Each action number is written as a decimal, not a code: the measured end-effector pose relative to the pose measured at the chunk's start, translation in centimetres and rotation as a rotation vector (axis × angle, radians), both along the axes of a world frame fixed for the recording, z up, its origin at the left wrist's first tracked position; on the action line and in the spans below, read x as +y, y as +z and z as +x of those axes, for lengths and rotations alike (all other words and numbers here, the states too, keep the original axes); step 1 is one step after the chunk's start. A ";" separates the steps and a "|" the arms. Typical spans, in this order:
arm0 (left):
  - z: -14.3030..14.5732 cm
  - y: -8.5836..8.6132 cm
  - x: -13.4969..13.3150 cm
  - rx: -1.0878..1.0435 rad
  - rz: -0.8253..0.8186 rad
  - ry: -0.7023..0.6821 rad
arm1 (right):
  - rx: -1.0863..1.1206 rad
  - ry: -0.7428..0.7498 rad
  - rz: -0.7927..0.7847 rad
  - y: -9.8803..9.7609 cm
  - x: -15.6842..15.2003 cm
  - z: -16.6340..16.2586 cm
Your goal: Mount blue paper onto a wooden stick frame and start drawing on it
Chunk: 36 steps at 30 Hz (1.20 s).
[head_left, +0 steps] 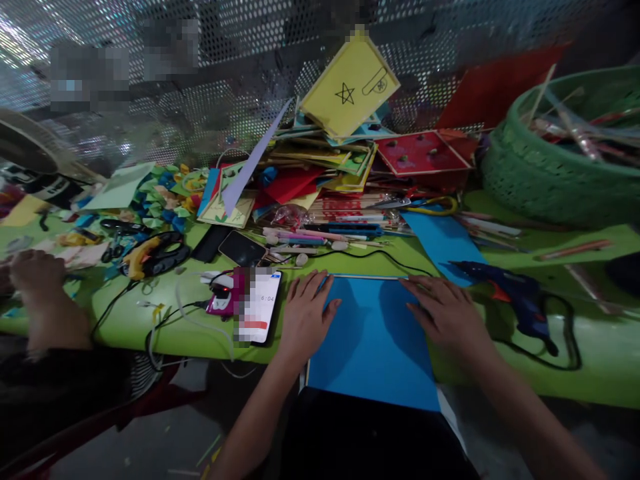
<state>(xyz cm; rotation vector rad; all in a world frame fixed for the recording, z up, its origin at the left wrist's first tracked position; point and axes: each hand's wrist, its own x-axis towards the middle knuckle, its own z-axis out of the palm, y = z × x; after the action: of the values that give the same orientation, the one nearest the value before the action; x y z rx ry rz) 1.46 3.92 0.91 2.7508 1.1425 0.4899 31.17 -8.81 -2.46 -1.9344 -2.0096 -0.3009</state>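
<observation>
A blue sheet of paper lies on the green table and hangs over its near edge. My left hand rests flat on the sheet's left side, fingers stretched toward its far edge. My right hand lies flat on the right side, fingers spread and pointing inward. Neither hand holds anything. A thin pale strip runs along the sheet's far edge between my fingertips.
A phone lies left of my left hand, cables around it. A blue glue gun lies to the right, a green basket behind. Piled coloured cards, pens and scissors fill the back. Another person's hand rests far left.
</observation>
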 end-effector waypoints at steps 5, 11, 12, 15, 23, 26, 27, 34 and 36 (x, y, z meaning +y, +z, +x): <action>0.2 -0.1 0.2 0.009 0.014 -0.007 | -0.027 0.021 0.005 0.1 0.0 -0.6; 0.2 -0.1 0.1 0.046 -0.016 0.011 | -0.031 0.031 -0.021 0.0 0.1 -0.7; 0.3 -0.1 0.1 0.052 -0.024 0.013 | -0.031 0.031 -0.023 0.0 0.1 -0.7; 0.3 0.0 0.1 0.068 -0.041 0.021 | -0.028 0.045 -0.010 -0.1 0.1 -0.8; 0.4 0.5 0.2 0.102 -0.067 0.026 | -0.006 0.046 -0.018 -0.1 0.1 -0.8; 0.4 0.6 0.1 0.109 -0.064 0.040 | -0.006 0.046 -0.017 -0.1 0.1 -0.8; 0.4 0.6 0.1 0.109 -0.061 0.043 | -0.001 0.041 -0.020 0.0 0.1 -0.9; 0.4 0.6 0.1 0.099 -0.053 0.042 | -0.005 0.025 -0.057 0.3 0.0 -1.0; 0.5 0.7 0.1 0.100 -0.063 0.045 | -0.018 0.031 -0.047 0.3 0.1 -0.9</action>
<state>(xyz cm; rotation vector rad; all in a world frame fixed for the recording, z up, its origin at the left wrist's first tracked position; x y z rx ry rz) 1.94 4.06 1.63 2.7286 1.2219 0.3181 30.27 -8.73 -2.20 -1.9329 -2.0742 -0.2662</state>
